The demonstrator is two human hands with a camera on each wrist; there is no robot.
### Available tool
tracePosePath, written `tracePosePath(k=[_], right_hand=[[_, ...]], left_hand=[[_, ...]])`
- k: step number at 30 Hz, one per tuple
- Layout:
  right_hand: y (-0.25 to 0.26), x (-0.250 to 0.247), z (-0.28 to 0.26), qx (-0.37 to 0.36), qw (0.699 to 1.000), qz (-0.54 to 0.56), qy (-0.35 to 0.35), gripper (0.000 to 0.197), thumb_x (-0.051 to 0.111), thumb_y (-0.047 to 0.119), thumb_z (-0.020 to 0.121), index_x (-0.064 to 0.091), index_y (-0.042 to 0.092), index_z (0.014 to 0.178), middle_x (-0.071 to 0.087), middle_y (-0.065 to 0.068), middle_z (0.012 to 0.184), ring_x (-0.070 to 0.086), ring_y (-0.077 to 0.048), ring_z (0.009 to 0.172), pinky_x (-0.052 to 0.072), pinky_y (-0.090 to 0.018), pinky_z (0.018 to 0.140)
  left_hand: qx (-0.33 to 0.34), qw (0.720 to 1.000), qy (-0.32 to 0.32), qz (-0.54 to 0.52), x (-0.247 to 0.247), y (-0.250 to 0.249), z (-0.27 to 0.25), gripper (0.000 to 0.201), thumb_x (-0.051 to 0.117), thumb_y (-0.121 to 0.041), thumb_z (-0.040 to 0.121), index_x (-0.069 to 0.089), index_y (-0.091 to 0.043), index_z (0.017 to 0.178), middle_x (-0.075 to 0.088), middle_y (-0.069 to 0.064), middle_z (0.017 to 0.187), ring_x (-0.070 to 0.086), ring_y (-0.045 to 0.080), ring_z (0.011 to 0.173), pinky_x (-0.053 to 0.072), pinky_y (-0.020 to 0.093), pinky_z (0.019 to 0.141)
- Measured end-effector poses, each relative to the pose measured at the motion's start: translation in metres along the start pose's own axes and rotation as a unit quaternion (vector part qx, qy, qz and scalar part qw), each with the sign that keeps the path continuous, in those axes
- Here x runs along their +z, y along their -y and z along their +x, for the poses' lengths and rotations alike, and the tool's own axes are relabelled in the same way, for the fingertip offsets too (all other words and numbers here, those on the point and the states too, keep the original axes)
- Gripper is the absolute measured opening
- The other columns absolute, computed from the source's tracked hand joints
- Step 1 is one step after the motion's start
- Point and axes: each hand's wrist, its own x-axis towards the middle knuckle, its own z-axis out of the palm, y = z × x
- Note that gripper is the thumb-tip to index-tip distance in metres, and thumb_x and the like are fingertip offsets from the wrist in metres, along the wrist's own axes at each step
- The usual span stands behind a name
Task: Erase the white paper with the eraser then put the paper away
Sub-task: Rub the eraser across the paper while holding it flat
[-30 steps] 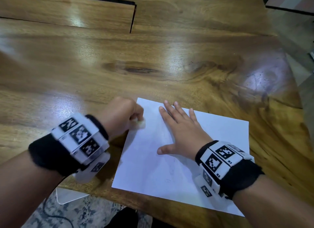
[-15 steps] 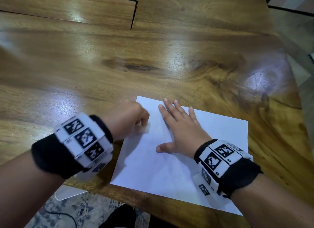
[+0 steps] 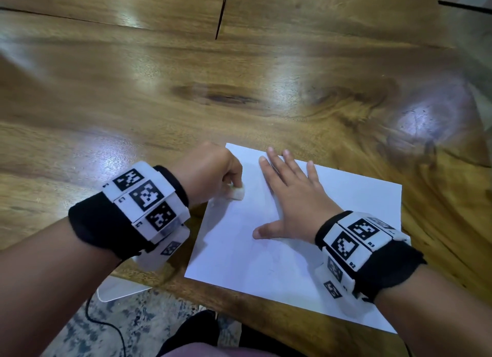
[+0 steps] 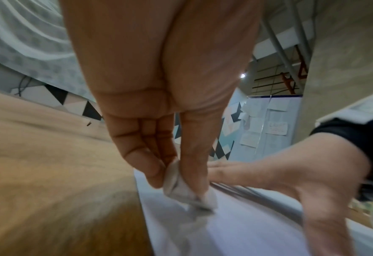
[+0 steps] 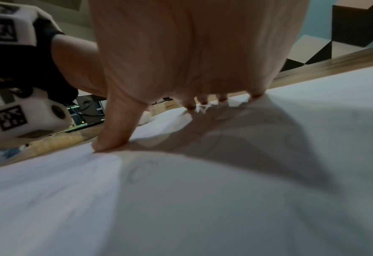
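From the head view the white paper (image 3: 279, 263), thin, limp and likely to skid, lies at the desk's (image 3: 133, 117) six-o'clock edge under the flat right hand (image 3: 290, 205) with fingers spread, while the left wrist view shows the left hand (image 4: 159, 104) pinching the small soft eraser (image 4: 187, 190) near the sheet's nine-o'clock edge, and the right wrist view shows fingertips (image 5: 202, 102) pressing it down, so it probably lifts best by a free corner.

The head view looks steeply down on the white paper (image 3: 287, 255) from above its near edge. The left wrist view sits low just beside the paper's left edge (image 4: 257, 230), facing along it. The right wrist view hovers close over the sheet (image 5: 181, 207), facing its far edge. All three share the paper.
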Motion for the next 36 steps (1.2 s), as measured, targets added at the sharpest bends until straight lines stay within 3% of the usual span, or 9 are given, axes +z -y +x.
tracePosePath(k=[7,11,14,17,21,24,27,32,36], right_hand=[[0.002,-0.001,0.000,0.007,1.000,-0.014,0.010,0.128,0.061,0.075,0.065,-0.024,0.022,0.146,-0.036,0.006,0.150,-0.031,-0.017,0.139,-0.014,-0.050,0.114],[0.002,0.000,0.001,0.008,1.000,-0.015,0.013,0.128,0.060,0.076,0.065,-0.024,0.022,0.146,-0.036,0.006,0.150,-0.031,-0.017,0.139,-0.014,-0.050,0.114],[0.001,0.000,0.001,0.007,1.000,-0.012,0.013,0.128,0.060,0.075,0.065,-0.024,0.022,0.146,-0.037,0.007,0.150,-0.031,-0.017,0.139,-0.014,-0.050,0.114],[0.001,0.001,0.001,-0.001,1.000,-0.006,0.006,0.128,0.060,0.075,0.065,-0.024,0.022,0.146,-0.039,0.010,0.148,-0.031,-0.016,0.140,-0.014,-0.050,0.114],[0.001,0.000,0.000,-0.003,1.000,0.000,0.007,0.127,0.060,0.075,0.065,-0.022,0.023,0.147,-0.033,0.015,0.151,-0.030,-0.015,0.140,-0.014,-0.050,0.114],[0.001,-0.001,0.000,0.000,1.000,0.002,0.010,0.127,0.061,0.074,0.065,-0.022,0.022,0.147,-0.028,0.013,0.153,-0.031,-0.015,0.140,-0.014,-0.050,0.114],[0.002,-0.002,-0.001,0.001,1.000,0.005,0.007,0.127,0.062,0.073,0.066,-0.021,0.021,0.147,-0.026,0.013,0.154,-0.030,-0.015,0.140,-0.014,-0.050,0.114],[0.002,-0.001,0.001,0.000,1.000,0.002,0.002,0.128,0.061,0.074,0.065,-0.021,0.022,0.147,-0.026,0.013,0.154,-0.029,-0.016,0.140,-0.015,-0.049,0.114],[0.000,0.000,0.001,0.000,1.000,0.005,-0.002,0.128,0.061,0.075,0.064,-0.022,0.022,0.147,-0.026,0.013,0.154,-0.030,-0.015,0.140,-0.015,-0.050,0.114]], left_hand=[[0.020,0.998,-0.055,0.001,0.006,0.001,0.002,0.016,0.065,-0.021,0.079,0.068,-0.015,0.093,0.061,0.001,0.078,0.056,0.020,0.079,0.037,0.026,0.068],[0.089,0.996,0.006,0.007,0.025,0.013,-0.035,0.012,0.067,-0.024,0.078,0.068,-0.016,0.069,0.055,-0.001,0.066,0.052,0.019,0.066,0.033,0.025,0.058],[0.047,0.997,0.056,-0.005,0.024,0.017,-0.039,0.006,0.070,-0.024,0.076,0.072,-0.024,0.081,0.055,-0.010,0.066,0.050,0.010,0.069,0.029,0.012,0.054],[0.012,0.999,-0.030,-0.014,0.013,0.016,-0.012,0.018,0.066,-0.014,0.077,0.071,-0.023,0.091,0.068,0.000,0.079,0.059,0.018,0.076,0.029,0.015,0.054],[-0.002,0.998,-0.055,-0.001,0.014,0.011,-0.003,0.011,0.067,-0.021,0.078,0.069,-0.019,0.089,0.056,-0.003,0.076,0.050,0.016,0.072,0.033,0.024,0.063],[0.026,0.999,0.008,-0.022,0.025,0.015,-0.034,0.014,0.069,-0.026,0.076,0.063,-0.024,0.064,0.050,-0.008,0.061,0.043,0.007,0.057,0.030,0.020,0.054],[-0.003,0.994,0.106,-0.031,0.023,0.016,-0.044,0.003,0.072,-0.024,0.072,0.069,-0.026,0.074,0.062,-0.012,0.071,0.056,0.003,0.067,0.036,0.013,0.058],[-0.024,0.999,-0.038,-0.001,0.006,0.008,-0.003,0.014,0.066,-0.017,0.078,0.067,-0.022,0.091,0.064,-0.002,0.072,0.057,0.017,0.072,0.036,0.022,0.063],[0.003,0.999,-0.043,0.009,0.017,0.005,-0.016,0.010,0.064,-0.022,0.080,0.065,-0.015,0.085,0.055,-0.001,0.072,0.047,0.017,0.068,0.032,0.026,0.059]])
